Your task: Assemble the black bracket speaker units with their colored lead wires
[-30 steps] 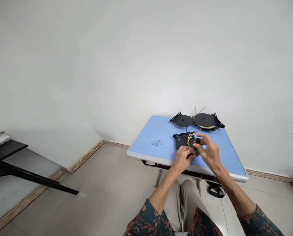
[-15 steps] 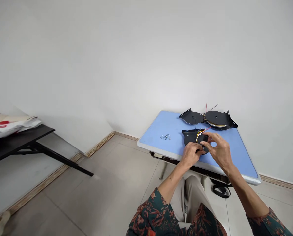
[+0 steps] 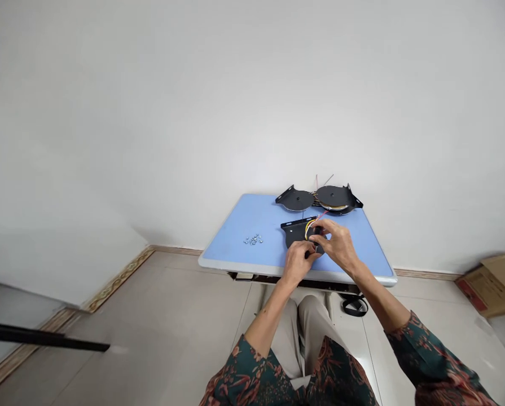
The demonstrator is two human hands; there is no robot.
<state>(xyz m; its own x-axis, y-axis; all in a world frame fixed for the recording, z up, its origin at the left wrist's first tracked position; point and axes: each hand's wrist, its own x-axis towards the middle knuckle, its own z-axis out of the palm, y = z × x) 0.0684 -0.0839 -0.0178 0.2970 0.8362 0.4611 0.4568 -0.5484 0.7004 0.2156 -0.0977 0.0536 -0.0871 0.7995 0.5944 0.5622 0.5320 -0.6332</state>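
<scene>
Left hand (image 3: 298, 262) clenched on black metal bracket plate (image 3: 295, 232), right hand (image 3: 336, 243) pinching plate beside yellow wires (image 3: 308, 229), over blue desk (image 3: 231, 254), loose screws (image 3: 253, 239) nearby

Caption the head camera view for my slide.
Left hand and right hand hold a black metal bracket on a blue table.

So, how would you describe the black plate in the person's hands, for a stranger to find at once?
On the blue table, near the front edge, is a black metal plate with yellow and red wires, between the left hand and right hand. The two similar plates lie farther back.
</scene>
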